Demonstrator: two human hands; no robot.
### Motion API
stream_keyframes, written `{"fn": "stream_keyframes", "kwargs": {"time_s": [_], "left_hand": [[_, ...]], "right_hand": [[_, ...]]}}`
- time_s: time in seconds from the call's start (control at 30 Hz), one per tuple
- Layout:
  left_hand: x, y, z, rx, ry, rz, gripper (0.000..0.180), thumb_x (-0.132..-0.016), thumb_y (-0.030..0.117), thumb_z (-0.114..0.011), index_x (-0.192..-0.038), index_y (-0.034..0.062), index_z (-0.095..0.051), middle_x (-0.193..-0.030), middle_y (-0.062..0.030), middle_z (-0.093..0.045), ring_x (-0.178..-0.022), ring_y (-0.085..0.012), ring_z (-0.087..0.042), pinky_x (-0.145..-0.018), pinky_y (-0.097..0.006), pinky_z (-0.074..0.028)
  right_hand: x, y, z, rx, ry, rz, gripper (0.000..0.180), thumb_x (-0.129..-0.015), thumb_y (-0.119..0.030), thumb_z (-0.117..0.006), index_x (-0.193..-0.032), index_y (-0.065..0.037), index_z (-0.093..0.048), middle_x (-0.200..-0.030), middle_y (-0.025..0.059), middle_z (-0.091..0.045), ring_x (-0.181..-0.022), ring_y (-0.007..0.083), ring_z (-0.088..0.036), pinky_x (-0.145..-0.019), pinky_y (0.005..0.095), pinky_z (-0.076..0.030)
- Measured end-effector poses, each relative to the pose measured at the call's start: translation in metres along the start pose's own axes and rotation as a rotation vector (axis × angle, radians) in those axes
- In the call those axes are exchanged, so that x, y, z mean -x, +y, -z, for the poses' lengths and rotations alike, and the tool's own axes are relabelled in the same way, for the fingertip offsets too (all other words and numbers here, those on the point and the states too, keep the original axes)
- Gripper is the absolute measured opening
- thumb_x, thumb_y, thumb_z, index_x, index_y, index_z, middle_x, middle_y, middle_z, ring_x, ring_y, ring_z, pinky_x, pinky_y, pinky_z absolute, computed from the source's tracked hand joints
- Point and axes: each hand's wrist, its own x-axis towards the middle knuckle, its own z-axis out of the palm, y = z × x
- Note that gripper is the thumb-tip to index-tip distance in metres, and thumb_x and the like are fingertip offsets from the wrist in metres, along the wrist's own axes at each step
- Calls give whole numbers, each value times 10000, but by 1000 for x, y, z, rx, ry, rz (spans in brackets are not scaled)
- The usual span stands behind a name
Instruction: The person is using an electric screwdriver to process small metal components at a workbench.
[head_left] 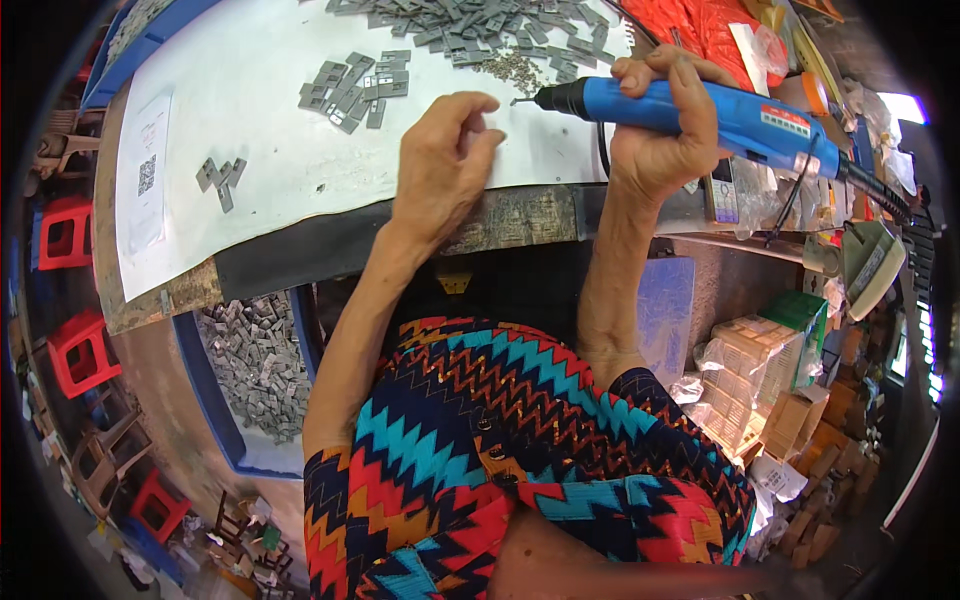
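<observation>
My right hand (665, 125) is wrapped round a blue electric screwdriver (745, 120), held nearly level with its thin bit pointing left. To the left of the bit, my left hand (440, 165) hovers over the white sheet (290, 200), thumb and forefinger apart and nothing visible between them. Its other fingers are curled and partly hidden. Beyond the bit lies a scatter of tiny brownish screws (512, 70). Behind them spreads a large heap of flat grey pieces (470, 30). A smaller group of grey pieces (355, 88) lies beyond my left hand.
Several grey pieces (221, 180) lie at the left, near a printed paper (150, 175). Below the table edge, a blue bin (235, 450) holds many small grey parts. Red plastic (690, 35) lies at the far right; a mobile phone (721, 195) sits near the right edge.
</observation>
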Motion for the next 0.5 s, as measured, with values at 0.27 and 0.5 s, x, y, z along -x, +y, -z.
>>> {"fn": "stream_keyframes", "kwargs": {"time_s": [0.27, 0.5], "left_hand": [[-14, -14, -10, -116, 70, -64, 205, -784, 94, -640, -961, 2, -598, -780, -35, -575, -636, -81, -485, -578, -219, -417], [-15, -16, -12, -73, 79, -63, 152, -803, 98, -615, -923, 6, -608, -787, -43, -597, -656, -87, -524, -604, -233, -441]], "right_hand": [[6, -3, -2, -23, -78, 26, 125, -768, -58, -550, -893, -55, -553, -780, 182, -577, -557, 242, -527, -663, 454, -428], [8, -4, 1, -6, -46, 32, 135, -764, -74, -555, -899, -62, -560, -784, 183, -571, -566, 234, -524, -675, 457, -425]]}}
